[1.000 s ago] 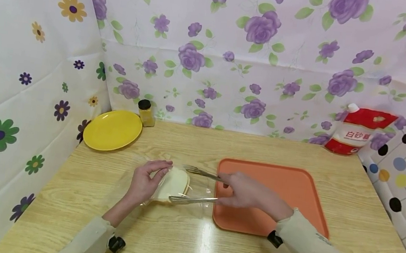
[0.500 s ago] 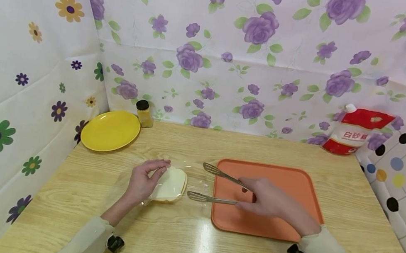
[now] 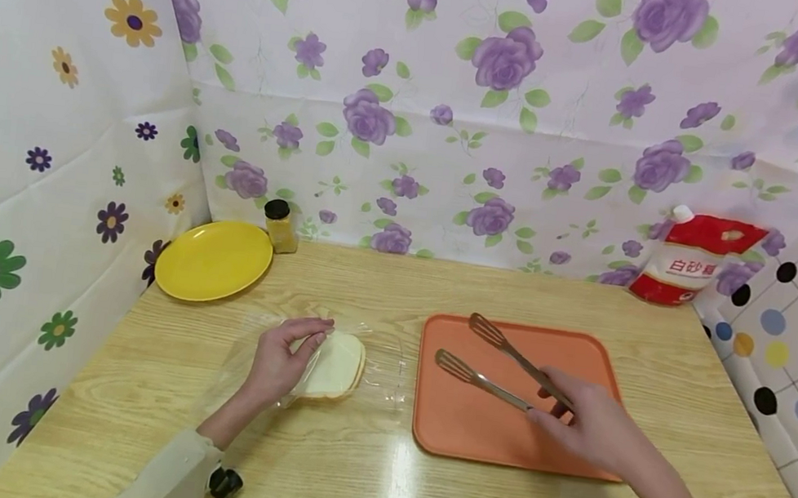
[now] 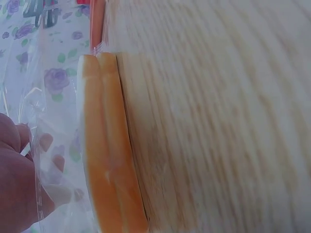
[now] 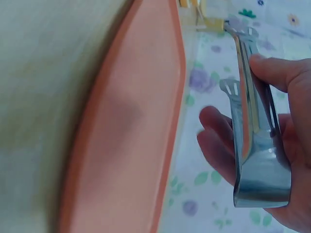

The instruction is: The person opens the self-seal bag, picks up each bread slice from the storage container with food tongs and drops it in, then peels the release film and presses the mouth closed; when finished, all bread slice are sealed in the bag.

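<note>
My left hand (image 3: 278, 363) pinches the edge of a clear plastic bag (image 3: 383, 362) between thumb and fingers. Inside the bag, white bread slices (image 3: 337, 367) lie on the table; the left wrist view shows their brown crusts (image 4: 104, 145) stacked flat, with the film over them. My right hand (image 3: 603, 428) holds metal tongs (image 3: 522, 362) above the orange tray. Their two slotted ends are spread apart and point left, nothing between them. In the right wrist view the bent end of the tongs (image 5: 262, 179) sits against the palm.
The orange tray (image 3: 481, 435) lies right of the bread on the wooden table. At the back left stand a yellow plate (image 3: 213, 261) and a black-capped jar (image 3: 281, 229). A red and white spouted pouch (image 3: 689, 261) leans at the back right, against the flowered wall covering.
My right hand has drawn the tongs rightward, away from the bread and over the tray. The bread stays in the bag. My left hand keeps its pinch almost in place.
</note>
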Motion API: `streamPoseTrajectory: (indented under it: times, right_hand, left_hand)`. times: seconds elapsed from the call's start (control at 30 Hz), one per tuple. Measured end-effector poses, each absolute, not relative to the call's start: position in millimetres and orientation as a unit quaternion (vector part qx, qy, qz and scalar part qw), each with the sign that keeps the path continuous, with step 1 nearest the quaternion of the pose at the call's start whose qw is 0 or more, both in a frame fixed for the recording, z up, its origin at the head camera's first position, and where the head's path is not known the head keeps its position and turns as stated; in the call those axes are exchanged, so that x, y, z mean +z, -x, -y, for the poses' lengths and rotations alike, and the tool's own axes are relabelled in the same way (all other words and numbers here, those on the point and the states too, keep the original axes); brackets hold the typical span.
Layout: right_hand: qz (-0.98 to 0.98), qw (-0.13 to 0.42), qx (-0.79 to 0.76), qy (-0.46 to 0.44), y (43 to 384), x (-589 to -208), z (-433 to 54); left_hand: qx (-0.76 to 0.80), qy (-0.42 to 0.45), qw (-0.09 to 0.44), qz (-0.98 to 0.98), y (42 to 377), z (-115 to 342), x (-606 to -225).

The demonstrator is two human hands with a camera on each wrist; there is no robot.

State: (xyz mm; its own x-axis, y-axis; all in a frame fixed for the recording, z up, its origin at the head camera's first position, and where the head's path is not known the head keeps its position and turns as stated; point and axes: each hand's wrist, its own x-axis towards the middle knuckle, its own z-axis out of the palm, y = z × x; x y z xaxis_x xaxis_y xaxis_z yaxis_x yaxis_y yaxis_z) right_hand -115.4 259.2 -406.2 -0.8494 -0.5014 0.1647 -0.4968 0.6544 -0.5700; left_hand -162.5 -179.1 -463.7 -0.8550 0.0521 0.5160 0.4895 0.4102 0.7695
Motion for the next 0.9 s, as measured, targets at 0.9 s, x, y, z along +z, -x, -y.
streamPoseTrajectory:
  times: [0.9]
  right_hand:
    - [-0.962,-0.159,-0.204,-0.082,49.0,-445.2,-369.7]
  left_hand:
    - [-0.518,0.173,0.223,0.807,159.8,176.0,-461.9]
